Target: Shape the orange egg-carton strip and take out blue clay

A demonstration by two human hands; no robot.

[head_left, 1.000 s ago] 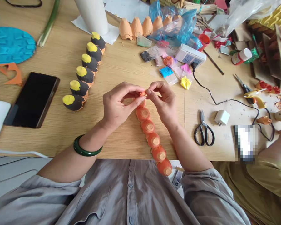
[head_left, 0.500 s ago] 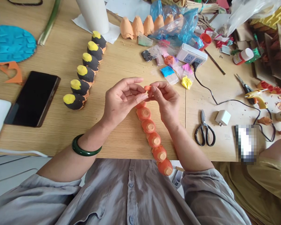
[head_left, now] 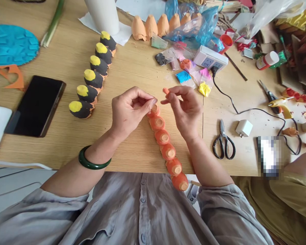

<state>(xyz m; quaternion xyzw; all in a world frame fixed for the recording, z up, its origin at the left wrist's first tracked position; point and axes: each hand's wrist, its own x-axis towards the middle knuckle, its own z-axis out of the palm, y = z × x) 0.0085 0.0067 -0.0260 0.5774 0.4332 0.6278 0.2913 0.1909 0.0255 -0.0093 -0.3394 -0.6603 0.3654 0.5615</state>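
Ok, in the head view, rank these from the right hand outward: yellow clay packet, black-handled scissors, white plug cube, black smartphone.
1. Yellow clay packet, just beyond the right hand and its orange clay bit.
2. Black-handled scissors, to its right.
3. White plug cube, further right.
4. Black smartphone, far left.

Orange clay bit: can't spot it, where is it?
Head view, centre: orange clay bit pinched in the right hand's fingers, above the orange cup row's far end.

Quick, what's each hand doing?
Left hand: pinched shut at the top end of the orange cup row, nothing visible inside.
Right hand: pinching a small orange clay piece.
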